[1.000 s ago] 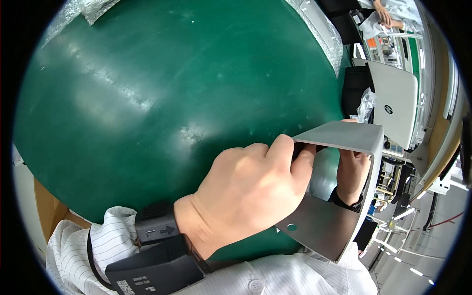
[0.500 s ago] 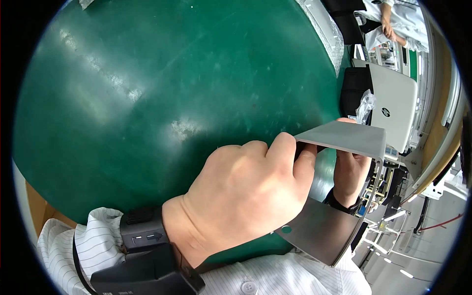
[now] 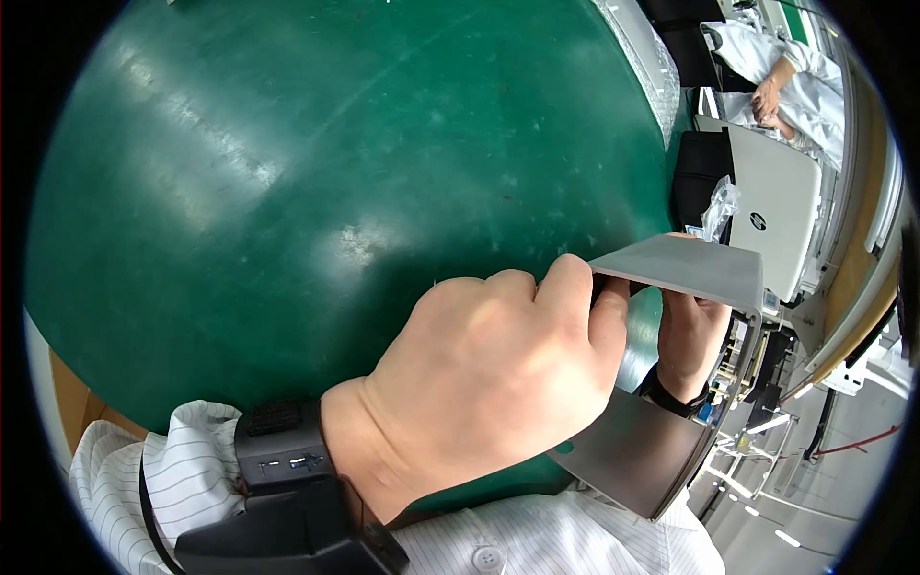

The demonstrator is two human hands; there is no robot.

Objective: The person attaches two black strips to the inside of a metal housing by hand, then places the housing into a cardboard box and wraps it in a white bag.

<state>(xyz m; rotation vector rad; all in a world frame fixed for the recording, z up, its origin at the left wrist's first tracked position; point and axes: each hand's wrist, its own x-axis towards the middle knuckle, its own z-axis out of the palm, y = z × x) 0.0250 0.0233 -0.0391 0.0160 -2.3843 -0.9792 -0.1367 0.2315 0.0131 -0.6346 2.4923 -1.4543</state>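
Observation:
A grey bent sheet-metal piece [image 3: 685, 268] is held up over the right front of the green table, its upper flange tilted and its wider panel hanging below. My left hand [image 3: 494, 383] is closed on the flange's left edge, the index finger on the outside and the thumb tucked under it. What else those fingers hold inside the bend is hidden. Beyond the flange, my right hand [image 3: 692, 345] grips the same piece, with part of a finger showing above the top edge and the palm below. A round hole sits near the lower panel's left edge, beside my left hand.
The green table [image 3: 326, 192] has worn patches. On its right side stand a light-coloured laptop [image 3: 781, 196], a black case [image 3: 700, 172] and a crumpled clear bag [image 3: 719, 206]. Bubble wrap [image 3: 661, 86] lies along the far right edge. A person [image 3: 795, 86] in white is at upper right.
The view has shifted slightly, and my hands and the metal piece appear a little farther right. Both hands keep their hold. The other person's arms have moved.

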